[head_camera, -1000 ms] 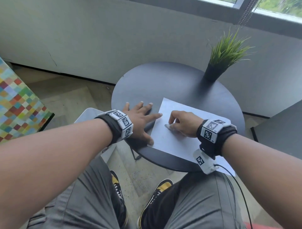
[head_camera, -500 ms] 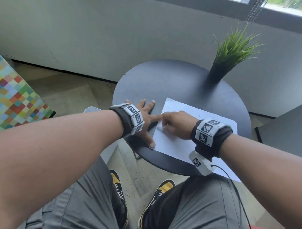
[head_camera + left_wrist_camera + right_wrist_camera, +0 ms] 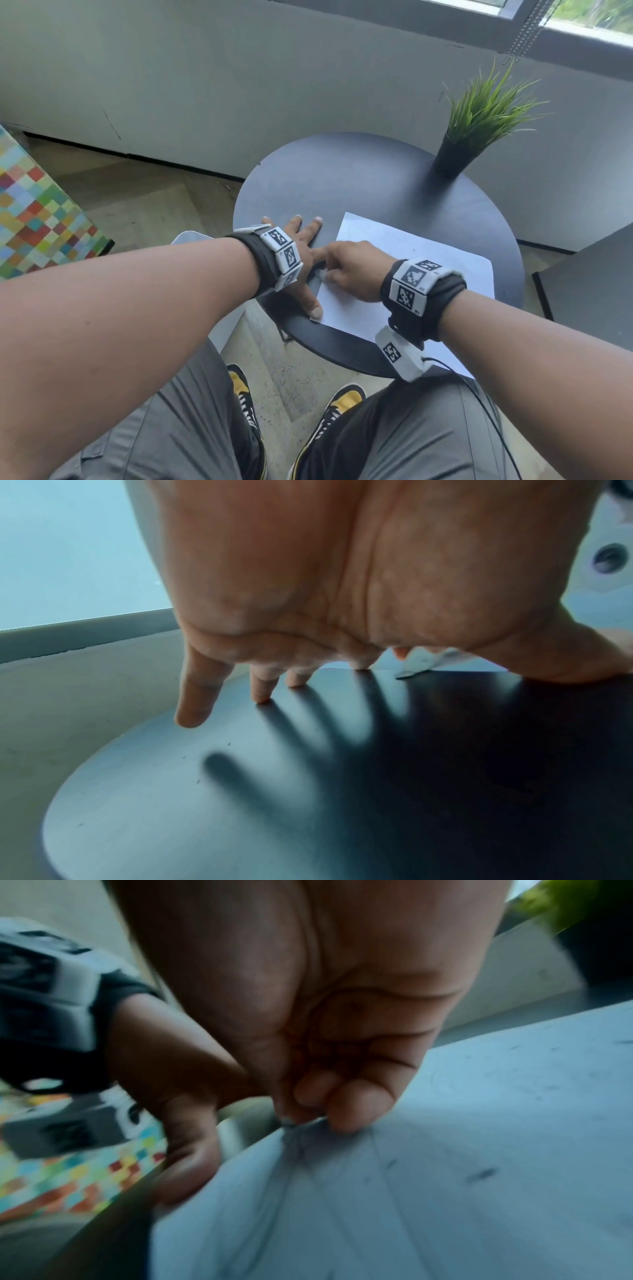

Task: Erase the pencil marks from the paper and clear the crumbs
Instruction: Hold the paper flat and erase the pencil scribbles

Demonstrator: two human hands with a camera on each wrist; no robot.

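A white paper (image 3: pixel 414 257) lies on the near right part of a round dark table (image 3: pixel 342 178) and overhangs its front edge. My left hand (image 3: pixel 303 243) lies flat with fingers spread on the table, its thumb (image 3: pixel 314 310) pressing the paper's near left corner. My right hand (image 3: pixel 347 270) is curled over the paper's left edge, pinching a small white eraser (image 3: pixel 320 273) against the sheet. The left wrist view shows the eraser (image 3: pixel 416 660) beyond the flat fingers. In the blurred right wrist view, dark flecks (image 3: pixel 483 1173) and faint lines lie on the paper (image 3: pixel 479 1123).
A potted grass plant (image 3: pixel 479 120) stands at the table's far right. A colourful checkered block (image 3: pixel 37 219) is on the floor to the left, a dark cabinet (image 3: pixel 589 284) to the right. A white stool (image 3: pixel 195 238) sits below my left arm.
My right hand has slid left across the paper with the eraser, from the sheet's middle-left to its left edge beside my left index finger. The left hand stayed flat in place.
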